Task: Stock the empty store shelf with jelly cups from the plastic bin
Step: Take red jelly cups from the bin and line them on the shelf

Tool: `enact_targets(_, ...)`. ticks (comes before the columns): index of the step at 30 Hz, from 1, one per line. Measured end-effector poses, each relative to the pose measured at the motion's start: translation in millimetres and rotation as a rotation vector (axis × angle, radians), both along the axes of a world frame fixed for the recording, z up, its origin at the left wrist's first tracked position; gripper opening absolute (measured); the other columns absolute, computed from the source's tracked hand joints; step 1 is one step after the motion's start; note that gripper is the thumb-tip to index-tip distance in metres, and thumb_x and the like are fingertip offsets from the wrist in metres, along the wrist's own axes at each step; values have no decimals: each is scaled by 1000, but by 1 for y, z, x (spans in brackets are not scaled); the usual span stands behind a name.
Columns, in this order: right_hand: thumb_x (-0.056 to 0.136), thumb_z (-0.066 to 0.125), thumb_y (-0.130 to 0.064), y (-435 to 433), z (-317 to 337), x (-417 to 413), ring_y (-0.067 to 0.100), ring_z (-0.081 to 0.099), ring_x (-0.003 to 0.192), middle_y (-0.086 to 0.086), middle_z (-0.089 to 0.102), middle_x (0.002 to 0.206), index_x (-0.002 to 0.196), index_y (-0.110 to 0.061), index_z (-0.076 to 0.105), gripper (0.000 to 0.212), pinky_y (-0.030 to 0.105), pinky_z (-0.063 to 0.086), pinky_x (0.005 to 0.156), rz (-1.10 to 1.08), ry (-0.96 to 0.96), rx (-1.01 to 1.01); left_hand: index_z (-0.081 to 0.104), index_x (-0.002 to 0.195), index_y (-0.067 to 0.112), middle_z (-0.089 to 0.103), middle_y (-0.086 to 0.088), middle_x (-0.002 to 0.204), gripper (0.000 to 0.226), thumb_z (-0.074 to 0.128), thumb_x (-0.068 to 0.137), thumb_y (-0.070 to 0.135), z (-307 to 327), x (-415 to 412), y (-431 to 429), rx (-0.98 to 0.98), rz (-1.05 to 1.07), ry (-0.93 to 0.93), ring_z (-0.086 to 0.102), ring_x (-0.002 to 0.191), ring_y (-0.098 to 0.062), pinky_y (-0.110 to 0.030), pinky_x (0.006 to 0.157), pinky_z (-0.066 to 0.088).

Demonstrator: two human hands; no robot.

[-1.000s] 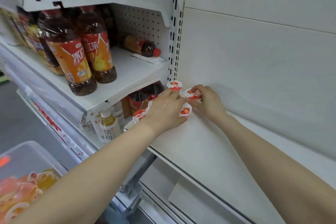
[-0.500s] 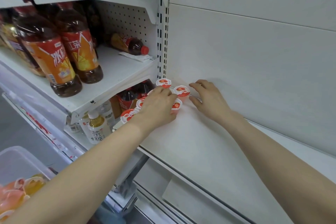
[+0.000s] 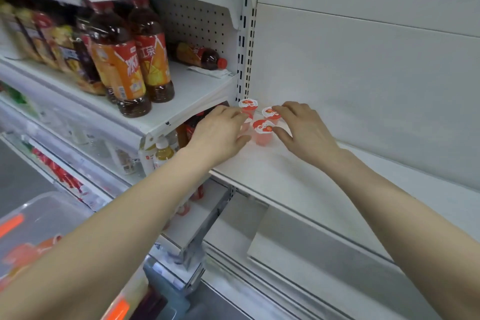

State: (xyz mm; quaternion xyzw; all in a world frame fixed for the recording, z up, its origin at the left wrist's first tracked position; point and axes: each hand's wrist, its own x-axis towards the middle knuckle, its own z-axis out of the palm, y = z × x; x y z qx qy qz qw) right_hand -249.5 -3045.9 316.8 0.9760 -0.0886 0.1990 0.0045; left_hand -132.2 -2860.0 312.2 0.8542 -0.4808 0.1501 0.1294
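Observation:
Three red-lidded jelly cups stand upright in a tight cluster at the back left corner of the white shelf (image 3: 298,182): a rear cup (image 3: 248,106), a right cup (image 3: 270,112) and a front cup (image 3: 262,129). My left hand (image 3: 220,132) lies on the shelf to their left, fingers stretched against the rear cup, thumb beside the front cup. It may hide other cups. My right hand (image 3: 305,127) is on their right with spread, relaxed fingers touching the right and front cups. The clear plastic bin (image 3: 39,213) with orange jelly cups sits at the lower left.
Left of the upright, a higher shelf (image 3: 192,91) carries tall orange-labelled tea bottles (image 3: 124,70) and one bottle lying down (image 3: 200,56). Smaller bottles (image 3: 162,153) stand below it. A lower shelf edge and a metal bracket (image 3: 205,223) jut out beneath my arms.
My right hand let go of the right cup, drew back, then returned to touch the cups. My left hand slid left, uncovering the front cup. The cups now stand closer together.

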Motion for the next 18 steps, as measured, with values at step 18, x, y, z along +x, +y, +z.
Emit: enact_targets(18, 93, 59, -26, 287, -80, -19, 34, 54, 112, 13, 60, 123, 129, -7, 58, 40, 44, 43, 95, 261, -22, 79, 55, 133, 15, 57, -6, 128, 44, 56, 94, 36, -75, -23, 324, -58, 213, 99, 47, 120, -28, -39, 100, 39)
